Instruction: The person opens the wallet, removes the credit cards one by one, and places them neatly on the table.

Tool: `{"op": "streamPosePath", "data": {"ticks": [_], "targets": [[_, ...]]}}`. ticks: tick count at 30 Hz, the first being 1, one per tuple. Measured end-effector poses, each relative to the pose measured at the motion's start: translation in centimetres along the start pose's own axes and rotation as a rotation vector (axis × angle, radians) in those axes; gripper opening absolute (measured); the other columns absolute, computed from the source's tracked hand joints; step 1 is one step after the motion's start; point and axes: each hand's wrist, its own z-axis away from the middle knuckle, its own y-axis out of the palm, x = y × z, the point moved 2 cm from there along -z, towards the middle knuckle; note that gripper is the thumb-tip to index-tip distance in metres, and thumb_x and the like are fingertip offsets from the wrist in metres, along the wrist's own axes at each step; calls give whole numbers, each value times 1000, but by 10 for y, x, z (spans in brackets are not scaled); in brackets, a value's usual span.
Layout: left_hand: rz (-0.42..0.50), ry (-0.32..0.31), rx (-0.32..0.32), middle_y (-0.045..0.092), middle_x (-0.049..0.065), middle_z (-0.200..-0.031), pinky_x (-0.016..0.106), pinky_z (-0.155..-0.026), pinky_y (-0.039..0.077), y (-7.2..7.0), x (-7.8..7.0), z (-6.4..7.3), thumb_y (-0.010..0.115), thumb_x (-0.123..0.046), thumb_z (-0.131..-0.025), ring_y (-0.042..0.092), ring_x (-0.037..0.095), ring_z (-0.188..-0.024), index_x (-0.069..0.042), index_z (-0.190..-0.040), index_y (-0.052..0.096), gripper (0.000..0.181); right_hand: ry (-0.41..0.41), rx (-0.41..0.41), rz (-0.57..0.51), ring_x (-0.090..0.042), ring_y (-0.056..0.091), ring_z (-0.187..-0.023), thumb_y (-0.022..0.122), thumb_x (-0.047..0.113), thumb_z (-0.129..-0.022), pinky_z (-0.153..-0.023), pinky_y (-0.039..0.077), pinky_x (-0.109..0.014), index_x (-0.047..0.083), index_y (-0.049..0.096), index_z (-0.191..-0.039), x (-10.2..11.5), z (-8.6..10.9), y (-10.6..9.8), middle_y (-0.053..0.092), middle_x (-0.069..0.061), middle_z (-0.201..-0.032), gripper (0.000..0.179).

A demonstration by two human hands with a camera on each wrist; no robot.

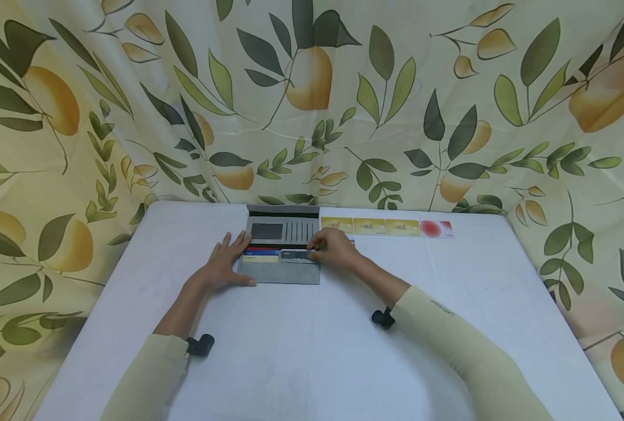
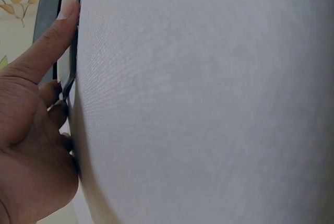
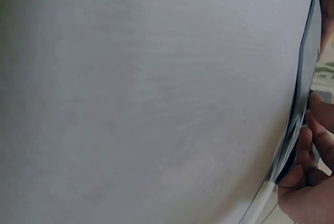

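A grey wallet (image 1: 280,273) lies unfolded on the white table, with card slots on its lower flap and a dark window and stripes on its upper one. My left hand (image 1: 222,266) rests at its left side, fingers spread and thumb (image 2: 49,44) along the near edge. At the right end of the lower flap my right hand (image 1: 335,248) pinches a dark grey card (image 1: 293,256) that sits in the right slot. A blue and yellow card (image 1: 261,255) shows in the slot beside it. The right wrist view catches the fingers at the wallet's edge only partly.
Right of the wallet, three yellow cards (image 1: 369,226) and a white card with a red circle (image 1: 437,228) lie in a row along the far part of the white table (image 1: 301,351). Another card's edge peeks out by the right hand. A leaf-patterned curtain (image 1: 343,117) hangs behind.
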Motion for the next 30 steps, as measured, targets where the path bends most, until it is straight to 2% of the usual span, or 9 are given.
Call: {"op": "streamPosePath", "data": {"ticks": [7,21,30], "targets": [[-3,-3,-1,4,13,-176,56,-126,-10,-1,-2,2,94,-39,-78,-15,41,-158,-11,-169,18,122,9,28,14,-15,59,-78,86,12,-89,-70,51,-30,8,81,-97,5,-3,2,71,1,-92,11],[-18,-6,-7,4,12,-176,55,-126,-10,0,-1,1,93,-40,-78,-15,40,-159,-12,-169,19,121,79,88,-18,-15,61,-80,83,6,-91,-71,51,-27,6,79,-94,12,-11,6,70,0,-83,5],[-20,-6,-8,4,12,-176,56,-126,-10,0,0,0,94,-40,-78,-14,40,-159,-12,-169,18,121,86,107,25,-15,61,-76,85,5,-88,-70,50,-27,7,78,-90,14,-15,6,71,1,-78,7]]}}
